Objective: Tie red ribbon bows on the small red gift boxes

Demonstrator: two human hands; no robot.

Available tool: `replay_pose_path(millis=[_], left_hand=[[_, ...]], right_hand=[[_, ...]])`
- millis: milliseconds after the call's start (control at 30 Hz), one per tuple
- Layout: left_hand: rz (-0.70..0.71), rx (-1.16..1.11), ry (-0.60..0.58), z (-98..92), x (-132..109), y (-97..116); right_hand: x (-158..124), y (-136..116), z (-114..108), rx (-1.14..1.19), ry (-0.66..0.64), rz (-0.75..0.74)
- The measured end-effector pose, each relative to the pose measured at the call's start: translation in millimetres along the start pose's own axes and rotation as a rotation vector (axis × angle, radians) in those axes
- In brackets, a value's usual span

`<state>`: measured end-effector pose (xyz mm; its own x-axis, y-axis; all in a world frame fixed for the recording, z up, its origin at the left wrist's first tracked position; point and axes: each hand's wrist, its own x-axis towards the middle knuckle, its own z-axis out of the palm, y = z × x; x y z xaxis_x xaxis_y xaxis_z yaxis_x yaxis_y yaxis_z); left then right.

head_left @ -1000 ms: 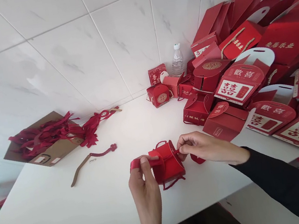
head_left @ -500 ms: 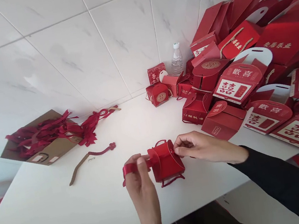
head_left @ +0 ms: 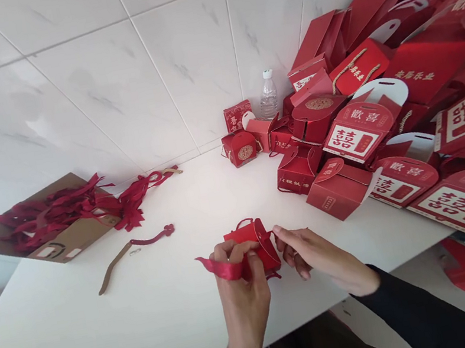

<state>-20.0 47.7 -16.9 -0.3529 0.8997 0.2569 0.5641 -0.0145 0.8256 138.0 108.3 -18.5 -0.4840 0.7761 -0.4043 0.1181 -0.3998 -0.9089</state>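
A small red gift box (head_left: 267, 247) with cord handles sits on the white table in front of me. My left hand (head_left: 239, 275) lies over its left half with fingers closed on a red ribbon (head_left: 222, 267), whose loose end sticks out to the left. At the right side of the box, my right hand (head_left: 302, 248) pinches a thin, dark red end, apparently of the same ribbon, close to the hole in the top flap. The left hand covers much of the box's top and front.
A cardboard box (head_left: 77, 240) of red ribbons stands at the left, some spilling out. Near it lies a brown and red strap (head_left: 136, 242). Red gift boxes (head_left: 338, 188) are heaped along the right. A plastic bottle (head_left: 268, 96) stands by the tiled wall.
My left hand has moved right, over the box. The right hand has drawn slightly off the box's right edge, and a ribbon end now shows at its fingertips. The view has shifted slightly.
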Motion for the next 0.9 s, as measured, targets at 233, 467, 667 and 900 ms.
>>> replay_pose_path(millis=[233,467,667,900], left_hand=[[-0.114,-0.02,0.054,3.0,-0.3,9.4],[0.015,0.071,0.083,6.8,-0.1,-5.1],[0.049,0.099,0.095,10.9,-0.1,-8.1],[0.082,0.158,0.08,11.4,-2.2,-8.6]], right_hand=[[17.5,-2.4,8.1,0.204,0.072,-0.068],[9.8,-0.8,11.0,0.342,0.172,-0.149],[5.3,-3.5,15.2,0.387,0.184,-0.198],[9.5,-5.2,14.7,0.351,0.153,-0.185]])
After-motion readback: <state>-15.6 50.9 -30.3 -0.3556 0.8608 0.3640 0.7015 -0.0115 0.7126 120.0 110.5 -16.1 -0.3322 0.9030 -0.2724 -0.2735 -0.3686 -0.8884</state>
